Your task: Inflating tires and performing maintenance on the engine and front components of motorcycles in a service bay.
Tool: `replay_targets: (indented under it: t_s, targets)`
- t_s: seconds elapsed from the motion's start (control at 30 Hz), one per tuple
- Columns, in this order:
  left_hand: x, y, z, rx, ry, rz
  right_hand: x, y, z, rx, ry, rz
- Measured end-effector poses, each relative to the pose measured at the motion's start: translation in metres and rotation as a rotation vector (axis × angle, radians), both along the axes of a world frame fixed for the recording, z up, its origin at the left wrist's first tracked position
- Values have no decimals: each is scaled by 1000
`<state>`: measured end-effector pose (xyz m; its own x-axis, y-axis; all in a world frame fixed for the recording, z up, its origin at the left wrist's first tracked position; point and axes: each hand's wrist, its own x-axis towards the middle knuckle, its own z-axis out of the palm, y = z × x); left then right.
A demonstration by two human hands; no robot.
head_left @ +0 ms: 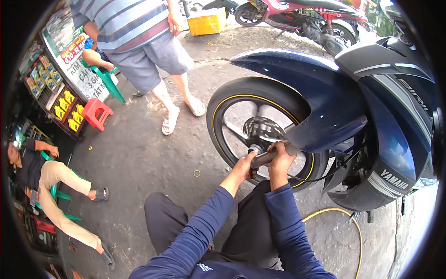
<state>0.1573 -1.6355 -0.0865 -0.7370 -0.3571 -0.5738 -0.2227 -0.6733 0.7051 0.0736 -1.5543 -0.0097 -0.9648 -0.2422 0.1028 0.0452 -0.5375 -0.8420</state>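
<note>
A dark blue motorbike stands to the right, its front wheel (222,100) in front of me with a yellow stripe round the rim. Both my hands are at the wheel's hub, beside a drilled brake disc (264,125). My left hand (241,168) is closed round the lower end of a grey fork leg (264,159), next to a round metal axle end (254,148). Higher on the same leg, my right hand (281,162) grips it with bent fingers. The fingers' undersides are partly hidden. Above the wheel, the blue front mudguard (297,88) stretches forward.
A person in a striped shirt (134,28) stands beyond the wheel. Another person in tan trousers (60,179) sits at the left. A red stool (96,114) stands by bottle shelves. A yellow hose (358,228) curves over the ground at right. A yellow crate (207,22) is behind.
</note>
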Motion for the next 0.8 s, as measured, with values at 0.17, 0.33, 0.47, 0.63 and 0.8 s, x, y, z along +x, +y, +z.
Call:
replay_targets:
  t_s: [0.17,0.33,0.47,0.63,0.8]
  targets:
    - [-2,-7,-4,-26,3,20,1,-11,3,-11,-60,-71]
    - [-1,-11,-5,-29,2,10,2,-13,5,-36,-89,-81]
    - [-1,-3,0,-18,31,4,0,-4,6,-31,-75,-47]
    - [-1,4,6,-40,56,33,-2,3,13,-71,-67,27]
    - [-1,18,14,-7,80,67,-3,16,17,-101,-54,87]
